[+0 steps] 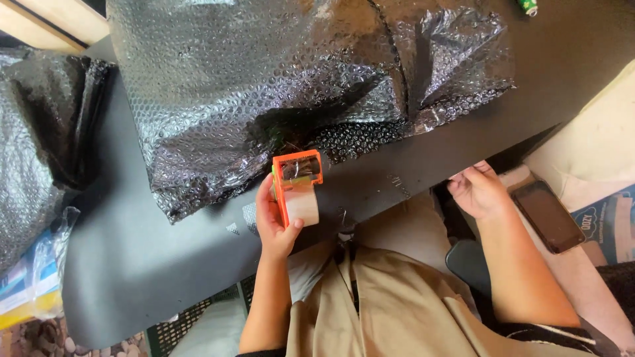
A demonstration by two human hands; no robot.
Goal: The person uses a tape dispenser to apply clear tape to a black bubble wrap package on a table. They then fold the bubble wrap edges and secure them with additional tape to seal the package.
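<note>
- Head view: left hand (274, 221) clamped on an orange tape dispenser (296, 185), fingers wrapped round the back of the frame, thumb on the tan tape roll (304, 206).
- Dispenser stands upright at the near edge of the dark surface (132, 251), its top end touching the edge of the black bubble wrap (264, 79).
- Bubble wrap is crumpled and covers most of the far half of the surface; one flap is folded over at the right.
- Right hand (477, 190) sits at the surface's near edge, well apart from the dispenser. Fingers are curled in, tips close together; cannot tell whether they pinch anything.
- Black phone (548, 215) lies face up just right of the right hand, on a pale cushion.
- More bubble wrap (33, 145) is bunched off the left end of the surface, with a clear plastic bag (40, 264) below it.
- Small green object (528, 6) at the far right edge, too cropped to identify.
- Person's lap is in tan cloth (397, 297) under the surface edge.
</note>
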